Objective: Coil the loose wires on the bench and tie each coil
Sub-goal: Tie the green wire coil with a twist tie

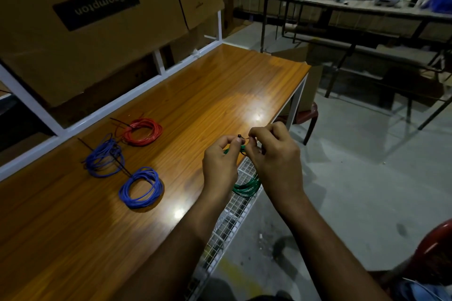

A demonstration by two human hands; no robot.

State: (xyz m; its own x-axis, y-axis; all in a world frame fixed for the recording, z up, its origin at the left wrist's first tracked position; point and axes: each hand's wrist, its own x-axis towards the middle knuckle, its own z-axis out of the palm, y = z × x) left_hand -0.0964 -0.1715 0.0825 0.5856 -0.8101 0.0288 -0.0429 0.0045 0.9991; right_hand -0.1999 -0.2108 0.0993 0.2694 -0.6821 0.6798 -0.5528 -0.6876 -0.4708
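Green coil (245, 187) held up at centre frame, over the near edge of the worktop (195, 95), part hidden behind both hands. Left hand (220, 161) pinching the black tie (241, 138) at its head, fingers curled; right hand (274, 151) pinching the tie's other end, just beside the left. Lying at left of frame: red coil (142, 132) farthest, loose blue coil (105, 159) below it, neater blue coil (141, 187) nearest, each with a black tie
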